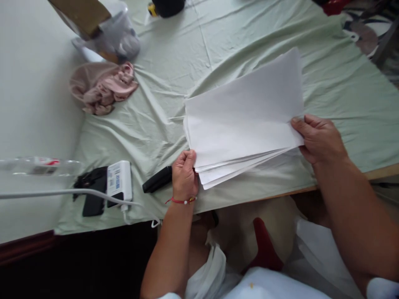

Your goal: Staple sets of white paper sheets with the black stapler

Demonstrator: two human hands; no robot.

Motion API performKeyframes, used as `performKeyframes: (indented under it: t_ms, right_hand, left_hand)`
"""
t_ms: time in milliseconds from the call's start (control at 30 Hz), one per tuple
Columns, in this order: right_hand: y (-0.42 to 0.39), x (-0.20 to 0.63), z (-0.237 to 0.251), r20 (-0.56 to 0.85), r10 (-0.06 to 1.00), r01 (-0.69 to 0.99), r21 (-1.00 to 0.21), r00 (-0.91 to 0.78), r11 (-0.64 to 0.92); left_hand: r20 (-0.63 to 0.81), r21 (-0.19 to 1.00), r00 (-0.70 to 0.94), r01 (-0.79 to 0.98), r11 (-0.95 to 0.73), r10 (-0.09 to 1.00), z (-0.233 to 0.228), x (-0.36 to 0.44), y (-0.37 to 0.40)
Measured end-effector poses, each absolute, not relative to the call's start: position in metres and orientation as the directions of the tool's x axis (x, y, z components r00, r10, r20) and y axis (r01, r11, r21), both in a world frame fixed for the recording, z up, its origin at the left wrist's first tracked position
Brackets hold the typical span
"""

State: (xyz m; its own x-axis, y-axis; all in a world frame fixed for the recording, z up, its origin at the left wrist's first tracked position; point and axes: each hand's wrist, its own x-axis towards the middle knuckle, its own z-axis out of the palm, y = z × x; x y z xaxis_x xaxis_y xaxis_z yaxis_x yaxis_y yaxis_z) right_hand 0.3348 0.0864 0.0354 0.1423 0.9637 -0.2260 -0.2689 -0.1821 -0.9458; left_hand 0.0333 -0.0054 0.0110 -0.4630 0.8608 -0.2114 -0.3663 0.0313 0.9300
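Observation:
A stack of white paper sheets (243, 116) lies slanted over the table's near edge, its layers fanned at the lower side. My left hand (184, 174) grips the stack's lower left corner; a red string bracelet circles that wrist. My right hand (318, 139) pinches the stack's right edge, thumb on top. The sheets are lifted slightly off the pale green cloth (174, 70) that covers the table.
A black stapler-like object (157, 179) lies just left of my left hand. A white power strip (119, 182) with cable and a black item (93, 193) sit at the near left. Pink fabric (101, 87) and a clear plastic container (109, 35) lie farther back left.

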Motion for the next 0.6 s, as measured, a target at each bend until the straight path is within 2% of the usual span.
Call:
performKeyframes:
  t_ms: [167, 267, 433, 600]
  right_hand:
    - [0.086, 0.338, 0.034, -0.234, 0.961, -0.257, -0.947, 0.145, -0.192]
    - [0.085, 0.34, 0.036, -0.209, 0.965, -0.264, -0.951, 0.158, -0.163]
    - [0.086, 0.342, 0.038, -0.071, 0.992, -0.274, -0.961, 0.107, -0.039]
    - [0.091, 0.348, 0.035, 0.069, 0.994, -0.228, -0.97, 0.086, 0.088]
  left_hand:
    - [-0.191, 0.939, -0.475, -0.344, 0.018, 0.859, 0.012, 0.038, -0.004]
    - [-0.22, 0.92, -0.395, -0.387, 0.055, 0.892, 0.018, 0.039, -0.004]
    - [-0.282, 0.882, -0.279, -0.451, 0.134, 0.918, 0.028, 0.036, -0.005]
    - [-0.273, 0.911, -0.345, -0.393, 0.126, 0.898, 0.03, 0.038, -0.004]
